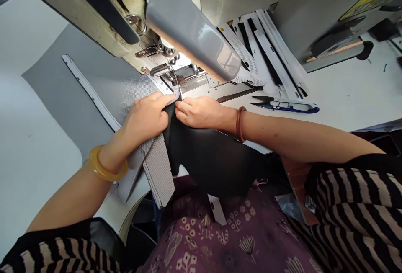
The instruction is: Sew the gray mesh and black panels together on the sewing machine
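My left hand presses on a grey mesh fabric panel, its thumb and fingers closed on the panel's edge just in front of the sewing machine's needle area. Close beside it, my right hand is pinched on the edge of a black fabric piece, which drapes down over my lap. The two edges meet between my fingertips. A white strip with small holes lies along the panel and runs under the presser foot. The exact fold at the fingertips is partly hidden.
A grey lamp or cover hangs low over the hands. Blue-handled thread snips lie on the white table to the right. Behind them is a pile of white and black strips. Another white-edged strip lies at left.
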Action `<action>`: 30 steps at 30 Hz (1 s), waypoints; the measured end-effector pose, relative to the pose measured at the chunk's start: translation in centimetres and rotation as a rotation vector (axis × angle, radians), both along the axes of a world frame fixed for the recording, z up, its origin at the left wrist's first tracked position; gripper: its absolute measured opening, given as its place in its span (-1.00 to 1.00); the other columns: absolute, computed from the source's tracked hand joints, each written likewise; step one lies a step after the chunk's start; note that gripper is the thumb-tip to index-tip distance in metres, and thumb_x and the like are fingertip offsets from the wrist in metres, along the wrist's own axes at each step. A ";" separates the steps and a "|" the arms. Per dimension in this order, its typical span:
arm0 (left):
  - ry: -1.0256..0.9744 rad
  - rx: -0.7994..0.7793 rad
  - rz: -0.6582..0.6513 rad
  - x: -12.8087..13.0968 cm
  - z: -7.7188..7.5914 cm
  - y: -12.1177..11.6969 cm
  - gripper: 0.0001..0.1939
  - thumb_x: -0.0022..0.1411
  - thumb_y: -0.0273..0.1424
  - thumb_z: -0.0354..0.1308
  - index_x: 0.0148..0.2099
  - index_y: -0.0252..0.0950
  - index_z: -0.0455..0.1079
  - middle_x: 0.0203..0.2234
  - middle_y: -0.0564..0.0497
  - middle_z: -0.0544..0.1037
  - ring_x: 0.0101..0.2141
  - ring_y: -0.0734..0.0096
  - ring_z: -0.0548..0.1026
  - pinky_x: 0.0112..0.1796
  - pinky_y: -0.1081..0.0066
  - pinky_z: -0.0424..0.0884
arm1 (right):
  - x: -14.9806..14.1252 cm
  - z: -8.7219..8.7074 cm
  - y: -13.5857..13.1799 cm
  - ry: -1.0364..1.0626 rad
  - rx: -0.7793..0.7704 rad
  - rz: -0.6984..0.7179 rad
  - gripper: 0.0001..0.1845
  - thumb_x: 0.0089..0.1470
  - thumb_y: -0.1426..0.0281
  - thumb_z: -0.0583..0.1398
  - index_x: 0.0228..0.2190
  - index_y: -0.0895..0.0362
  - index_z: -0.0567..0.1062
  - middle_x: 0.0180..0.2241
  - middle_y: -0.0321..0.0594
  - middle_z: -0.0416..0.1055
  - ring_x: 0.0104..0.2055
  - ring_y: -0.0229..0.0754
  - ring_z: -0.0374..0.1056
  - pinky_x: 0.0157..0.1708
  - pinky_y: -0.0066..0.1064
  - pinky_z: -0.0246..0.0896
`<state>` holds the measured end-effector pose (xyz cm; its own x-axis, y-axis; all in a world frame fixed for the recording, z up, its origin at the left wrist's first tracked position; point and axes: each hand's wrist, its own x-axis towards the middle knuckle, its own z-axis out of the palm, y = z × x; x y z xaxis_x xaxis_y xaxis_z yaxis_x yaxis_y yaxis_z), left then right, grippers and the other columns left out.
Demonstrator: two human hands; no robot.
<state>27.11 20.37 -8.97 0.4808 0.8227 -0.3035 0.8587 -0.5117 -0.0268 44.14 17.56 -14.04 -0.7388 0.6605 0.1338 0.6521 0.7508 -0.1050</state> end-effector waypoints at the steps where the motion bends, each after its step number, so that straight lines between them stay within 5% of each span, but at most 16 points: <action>1: 0.005 0.004 0.003 0.0 0.1 -0.1 -0.35 0.17 -0.47 -0.12 0.29 -0.19 0.34 0.02 -0.12 0.53 0.02 0.00 0.49 -0.01 0.17 0.44 | 0.1 -0.1 0.1 -0.005 -0.003 -0.009 -0.50 0.29 0.64 -0.19 -0.26 0.25 0.52 -0.22 -0.03 0.47 -0.31 -0.18 0.24 -0.48 -0.33 -0.11; 12: 0.097 -0.022 -0.043 1.9 1.1 -0.5 -0.49 0.14 -0.50 -0.08 0.10 -0.23 0.45 -0.21 -0.13 0.52 -0.21 0.09 0.52 -0.18 0.24 0.44 | 1.4 -1.4 0.9 -0.015 -0.048 -0.058 -0.53 0.30 0.61 -0.15 -0.21 0.24 0.54 -0.17 -0.04 0.51 -0.21 -0.16 0.27 -0.44 -0.32 -0.12; 23: 0.106 -0.018 -0.050 2.7 0.9 -0.6 -0.55 0.22 -0.55 -0.14 0.08 -0.37 0.42 -0.13 -0.24 0.50 -0.17 -0.02 0.54 -0.18 0.15 0.45 | 0.7 0.9 0.9 -0.174 -0.243 -0.172 -0.51 0.33 0.59 -0.18 -0.10 0.21 0.51 -0.05 -0.06 0.48 -0.04 -0.10 0.28 -0.37 -0.32 -0.01; 30: 0.075 -0.004 -0.033 2.8 0.3 0.0 -0.57 0.24 -0.55 -0.15 0.06 -0.42 0.42 -0.09 -0.29 0.50 -0.11 -0.08 0.53 -0.12 0.10 0.46 | 0.5 1.3 1.7 -0.231 -0.225 -0.193 -0.41 0.32 0.57 -0.28 -0.02 0.22 0.49 -0.03 -0.03 0.48 0.04 -0.05 0.28 -0.39 -0.31 -0.01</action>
<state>29.93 20.35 -8.68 0.4833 0.8056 -0.3427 0.8371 -0.5398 -0.0883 44.60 19.26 -12.70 -0.5913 0.7846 -0.1864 0.8054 0.5864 -0.0869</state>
